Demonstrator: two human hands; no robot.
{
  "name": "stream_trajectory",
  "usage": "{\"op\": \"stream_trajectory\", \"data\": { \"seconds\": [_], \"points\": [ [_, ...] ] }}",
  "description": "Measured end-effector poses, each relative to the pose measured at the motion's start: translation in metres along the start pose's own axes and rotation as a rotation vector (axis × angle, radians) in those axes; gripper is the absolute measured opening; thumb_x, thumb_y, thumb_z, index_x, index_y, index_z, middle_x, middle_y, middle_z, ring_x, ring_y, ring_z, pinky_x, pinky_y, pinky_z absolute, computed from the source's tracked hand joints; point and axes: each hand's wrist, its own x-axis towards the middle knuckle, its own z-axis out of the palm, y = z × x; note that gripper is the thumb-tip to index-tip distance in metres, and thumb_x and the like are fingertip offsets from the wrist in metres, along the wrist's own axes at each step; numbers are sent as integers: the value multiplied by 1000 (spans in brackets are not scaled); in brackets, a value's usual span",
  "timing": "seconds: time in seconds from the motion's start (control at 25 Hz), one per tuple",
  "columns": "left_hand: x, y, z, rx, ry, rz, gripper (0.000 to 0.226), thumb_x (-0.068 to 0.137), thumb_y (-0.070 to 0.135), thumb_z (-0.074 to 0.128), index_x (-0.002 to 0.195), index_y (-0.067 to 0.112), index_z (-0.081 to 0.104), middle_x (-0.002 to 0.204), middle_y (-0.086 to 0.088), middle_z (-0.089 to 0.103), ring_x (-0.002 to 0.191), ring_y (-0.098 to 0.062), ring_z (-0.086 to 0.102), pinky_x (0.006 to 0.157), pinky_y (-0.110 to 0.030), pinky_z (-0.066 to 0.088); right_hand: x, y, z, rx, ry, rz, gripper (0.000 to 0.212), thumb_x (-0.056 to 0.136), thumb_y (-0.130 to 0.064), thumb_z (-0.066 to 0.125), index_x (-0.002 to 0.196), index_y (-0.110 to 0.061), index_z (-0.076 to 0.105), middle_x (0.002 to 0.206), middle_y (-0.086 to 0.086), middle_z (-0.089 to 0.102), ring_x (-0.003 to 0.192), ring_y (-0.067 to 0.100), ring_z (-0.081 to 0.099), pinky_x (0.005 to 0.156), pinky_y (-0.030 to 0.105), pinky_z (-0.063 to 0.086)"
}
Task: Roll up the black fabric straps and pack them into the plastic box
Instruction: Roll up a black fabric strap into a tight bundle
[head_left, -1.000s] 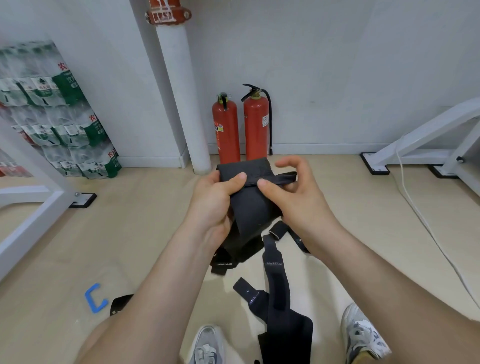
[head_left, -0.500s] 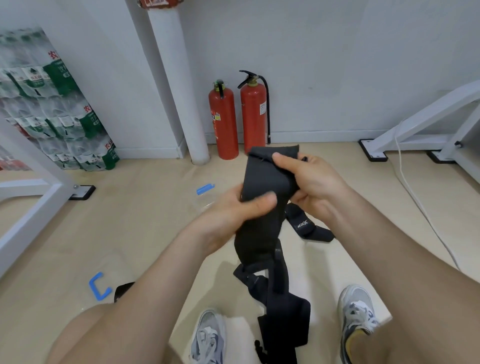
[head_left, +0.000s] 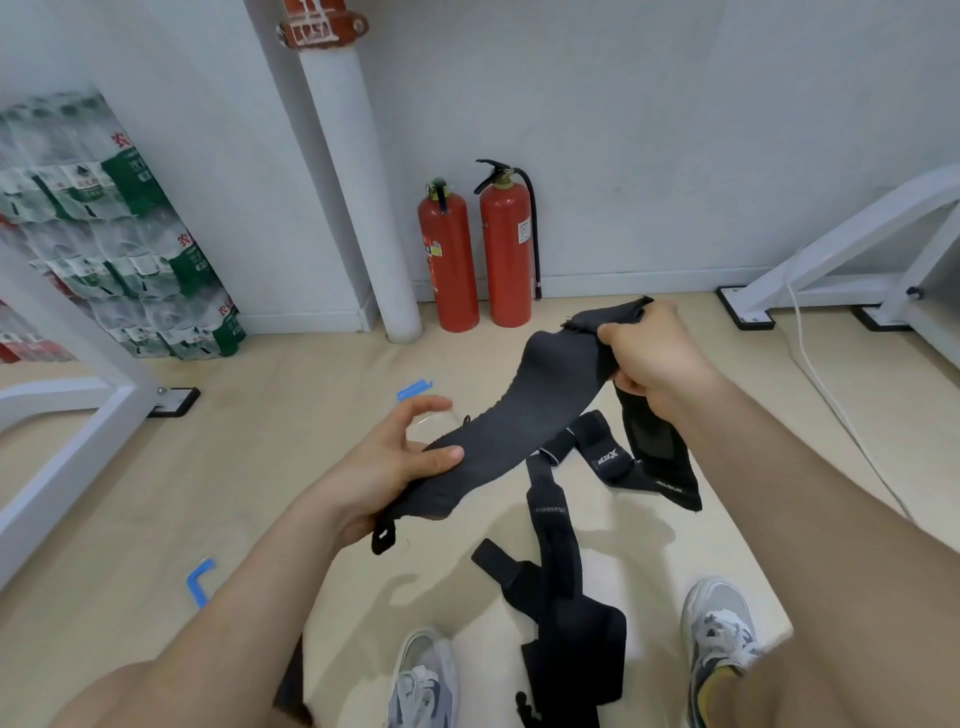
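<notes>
Early stage, I'd say: left hand (head_left: 395, 462) pinches and right hand (head_left: 649, 358) grips opposite ends of an unrolled strap (head_left: 524, 415) held mid-air, other straps (head_left: 553, 525) loose on floor (head_left: 249, 483), none visibly packed.

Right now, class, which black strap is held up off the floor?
The wide strap stretched between left hand and right hand; the other straps lie on the floor.

Black strap (head_left: 524, 421) stretched slanting; others (head_left: 566, 587) on floor.
</notes>
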Motion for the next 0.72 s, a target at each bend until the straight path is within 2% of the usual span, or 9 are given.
{"op": "stream_trajectory", "data": {
  "seconds": [0.12, 0.24, 0.32, 0.4, 0.44, 0.52, 0.56, 0.64, 0.72],
  "points": [
    [-11, 14, -3, -102, -132, 124, 39, 81, 8, 77, 114, 27, 65, 83, -11, 66, 55, -19, 59, 51, -29, 50, -3, 1, 1, -45, 73, -91, 30, 90, -5, 53, 116, -7, 38, 87, 5, 46, 67, 17, 44, 48, 27, 41],
    [-21, 24, -8, -198, -231, 247, 45, 47, 30, 98, 85, 17, 77, 85, -6, 70, 66, -18, 68, 57, -26, 55, -8, 0, 3, -39, 105, -177, 24, 93, -3, 49, 109, -16, 38, 84, 2, 44, 63, 17, 44, 48, 29, 43],
    [-25, 26, -11, -238, -302, 292, 53, 42, 31, 99, 88, 15, 79, 92, -8, 73, 79, -21, 72, 67, -26, 57, -12, -1, 7, -4, 45, -169, 20, 97, 0, 44, 96, -17, 54, 82, 7, 47, 56, 18, 39, 42, 23, 35],
    [-26, 28, -11, -183, -345, 329, 56, 47, 17, 95, 101, 16, 78, 105, -10, 72, 91, -24, 69, 65, -27, 54, -16, -1, 9, 82, -30, -139, 36, 101, 2, 37, 83, -14, 63, 85, 11, 51, 54, 18, 36, 37, 18, 30],
    [-26, 28, -9, -129, -321, 338, 57, 51, 9, 88, 105, 18, 77, 108, -9, 71, 90, -24, 66, 56, -25, 49, -18, -4, 9, 150, -82, -104, 36, 102, 2, 37, 87, -14, 66, 92, 13, 55, 57, 18, 43, 38, 17, 34],
    [-24, 29, -4, -52, -210, 348, 56, 57, -1, 74, 107, 23, 76, 105, -7, 70, 77, -21, 57, 44, -23, 38, -26, -11, 9, 305, -234, -19, 21, 102, -6, 48, 112, -13, 64, 113, 10, 61, 81, 22, 64, 48, 24, 52],
    [-23, 29, -1, -32, -146, 352, 56, 58, -5, 68, 105, 25, 77, 101, -6, 70, 73, -19, 54, 44, -23, 36, -30, -13, 9, 357, -332, 10, 27, 99, -11, 58, 125, -13, 58, 122, 7, 59, 97, 24, 65, 54, 30, 57],
    [-20, 30, 8, -18, -31, 378, 55, 60, -7, 60, 100, 27, 78, 95, -7, 71, 72, -19, 55, 53, -25, 40, -39, -12, 11, 376, -497, 28, 68, 82, -16, 77, 141, -16, 44, 135, 5, 52, 115, 25, 61, 63, 38, 60],
    [-16, 33, 16, 15, 69, 426, 45, 67, -5, 61, 97, 25, 79, 97, -12, 72, 83, -21, 63, 69, -27, 49, -54, -9, 23, 301, -623, -24, 95, 67, -10, 87, 146, -23, 36, 140, 5, 46, 112, 24, 66, 68, 40, 60]
  ]
}}
